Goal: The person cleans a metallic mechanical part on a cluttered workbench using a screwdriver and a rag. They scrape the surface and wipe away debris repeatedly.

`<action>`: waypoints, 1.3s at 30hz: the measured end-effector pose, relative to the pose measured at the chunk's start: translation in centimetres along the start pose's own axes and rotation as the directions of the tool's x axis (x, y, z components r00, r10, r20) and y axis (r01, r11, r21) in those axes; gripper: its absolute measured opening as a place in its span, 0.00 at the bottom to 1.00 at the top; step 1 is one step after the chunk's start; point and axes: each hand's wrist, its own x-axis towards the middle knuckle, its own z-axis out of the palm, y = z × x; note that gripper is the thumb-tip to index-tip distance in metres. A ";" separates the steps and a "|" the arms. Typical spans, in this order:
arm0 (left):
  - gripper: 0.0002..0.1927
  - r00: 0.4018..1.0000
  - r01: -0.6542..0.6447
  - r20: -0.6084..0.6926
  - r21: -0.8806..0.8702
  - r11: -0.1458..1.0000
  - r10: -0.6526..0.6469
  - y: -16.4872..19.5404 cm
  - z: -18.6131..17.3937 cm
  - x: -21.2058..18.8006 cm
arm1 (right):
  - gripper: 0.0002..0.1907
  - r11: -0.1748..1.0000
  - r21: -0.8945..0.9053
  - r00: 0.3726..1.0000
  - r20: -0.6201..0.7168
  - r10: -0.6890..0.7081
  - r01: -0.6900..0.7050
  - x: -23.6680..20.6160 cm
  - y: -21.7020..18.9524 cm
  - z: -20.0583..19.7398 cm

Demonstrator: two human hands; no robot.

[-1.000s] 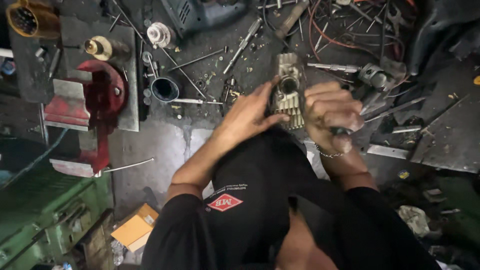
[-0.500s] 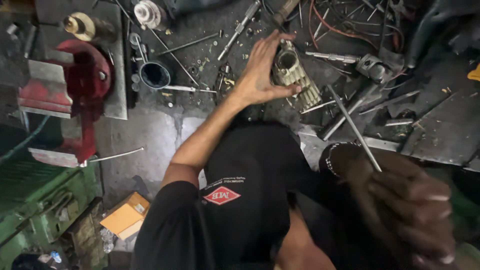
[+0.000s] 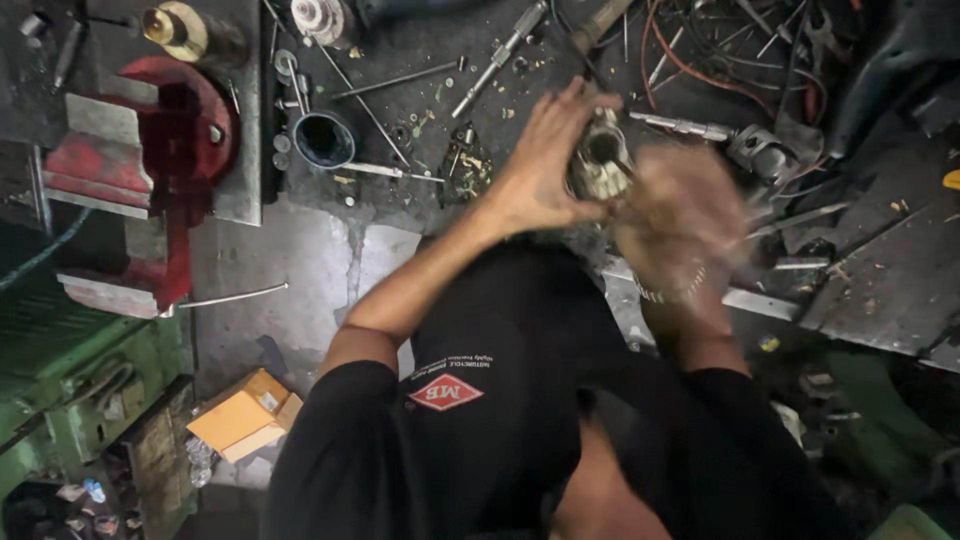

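The left hand (image 3: 545, 170) lies curled around the side of a small grey metal housing (image 3: 598, 160) with a round dark bore, fingers wrapped over its top and gripping it where it stands on the cluttered workbench (image 3: 880, 280), near the bench's front edge and about midway along it. The right hand (image 3: 680, 215) is blurred with motion just beside and touching the housing's right side; whether its fingers are closed or open cannot be told. Half a second ago that hand was drawn back toward the camera, low at the right, with a thin rod beside it; now it has come back up against the housing, as it was a second ago, and the rod no longer shows in it. The left hand has kept its grip throughout. Toward the bench's left end stands a red vise (image 3: 165, 170), and between it and the housing sits a short dark tube (image 3: 323, 140) on end. An orange cardboard box (image 3: 243, 415) lies on the floor below.
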 end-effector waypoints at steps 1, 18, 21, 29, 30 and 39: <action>0.56 1.000 -0.004 -0.004 0.016 1.000 0.004 0.3 0.2 -0.2 | 0.24 1.000 -0.008 1.000 -0.009 0.018 -0.018 0.1 0.5 0.2; 0.61 0.986 -0.164 0.008 0.246 0.955 0.168 -1.0 0.1 0.8 | 0.23 0.942 0.205 0.951 -0.219 -0.219 0.265 -5.9 4.1 -4.4; 0.52 0.944 -0.293 -0.123 0.118 0.949 0.307 -4.2 1.4 1.6 | 0.23 0.887 0.392 0.964 -0.202 -0.176 0.244 -4.0 4.4 -4.5; 0.50 0.907 -0.153 -0.398 -0.007 0.988 0.138 -6.2 4.4 -0.6 | 0.18 0.985 0.104 0.987 -0.097 -0.130 0.140 -7.8 -3.5 -11.8; 0.51 0.917 -0.103 -0.389 -0.031 0.994 0.083 -6.0 4.3 -1.0 | 0.17 0.984 0.091 0.987 -0.063 -0.150 0.156 -7.8 -5.5 -12.5; 0.61 0.915 0.040 -0.398 -0.067 0.997 -0.064 -2.8 3.4 -1.3 | 0.12 0.997 0.014 0.997 0.029 0.073 -0.073 -2.4 1.5 -2.2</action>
